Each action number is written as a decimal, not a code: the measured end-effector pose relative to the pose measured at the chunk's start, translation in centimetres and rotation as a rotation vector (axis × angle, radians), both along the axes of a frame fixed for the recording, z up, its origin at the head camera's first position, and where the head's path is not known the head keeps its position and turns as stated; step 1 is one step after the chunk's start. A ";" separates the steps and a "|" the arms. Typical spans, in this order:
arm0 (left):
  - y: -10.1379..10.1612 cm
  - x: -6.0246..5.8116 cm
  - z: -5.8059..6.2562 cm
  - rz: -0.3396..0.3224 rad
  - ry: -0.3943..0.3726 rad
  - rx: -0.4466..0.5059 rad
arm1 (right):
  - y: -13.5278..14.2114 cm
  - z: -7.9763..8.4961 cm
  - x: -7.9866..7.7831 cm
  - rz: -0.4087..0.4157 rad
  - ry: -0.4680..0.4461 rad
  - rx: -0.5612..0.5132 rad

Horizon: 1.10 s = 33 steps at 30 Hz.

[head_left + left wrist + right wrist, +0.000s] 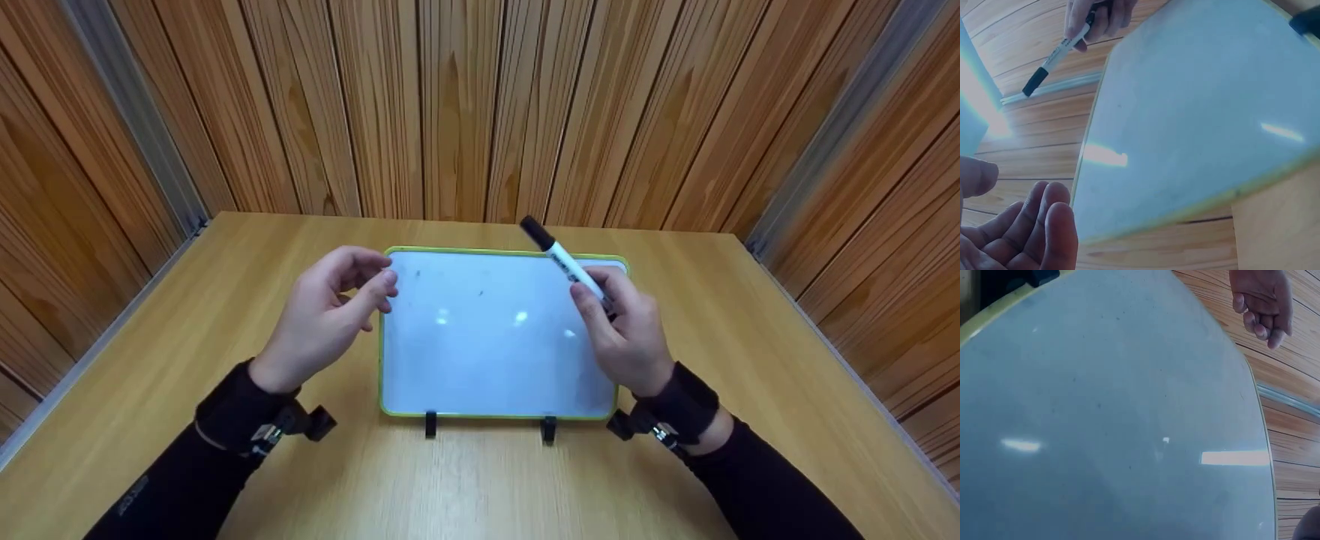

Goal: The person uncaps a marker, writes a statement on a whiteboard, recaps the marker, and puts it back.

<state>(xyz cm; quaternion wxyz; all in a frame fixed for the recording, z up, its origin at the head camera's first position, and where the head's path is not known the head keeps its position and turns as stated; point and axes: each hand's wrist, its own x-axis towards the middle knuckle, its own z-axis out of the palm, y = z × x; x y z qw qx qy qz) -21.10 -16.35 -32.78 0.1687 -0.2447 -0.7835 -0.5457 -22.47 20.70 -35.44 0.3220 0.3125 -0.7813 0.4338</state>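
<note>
So the right hand [634, 337] has a white marker [566, 264] pinched between thumb and fingers, dark end tilted up and leftward over the upper right of the whiteboard [487, 360]. The left hand [319, 315] is kinda loosely curved with a gap at the thumb, right by the board's upper left edge, can't tell if it's touching. Board's on two black feet [430, 424] on a wooden table [480, 487].

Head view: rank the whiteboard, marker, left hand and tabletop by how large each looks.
Largest to smallest:
1. Tabletop, even partly covered
2. Whiteboard
3. Left hand
4. Marker, partly hidden by fingers
</note>
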 end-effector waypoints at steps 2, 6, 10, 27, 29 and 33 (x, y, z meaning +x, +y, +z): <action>0.6 0.1 0.1 -0.031 0.010 0.015 | -0.4 -0.2 0.1 0.044 0.016 0.010; 1.7 0.2 0.0 -0.090 0.005 0.028 | -1.1 -0.5 0.5 0.121 0.030 0.034; 2.6 0.5 -0.4 -0.144 -0.019 0.014 | -1.7 -0.9 1.0 0.158 0.012 0.065; 4.5 0.7 -1.6 -0.249 -0.100 -0.029 | -3.0 -2.4 1.7 0.253 -0.030 0.215; 4.7 0.8 -1.6 -0.264 -0.094 -0.029 | -3.1 -2.5 1.8 0.254 -0.022 0.222; 5.0 0.8 -1.8 -0.279 -0.085 -0.037 | -3.2 -2.5 1.7 0.249 -0.001 0.236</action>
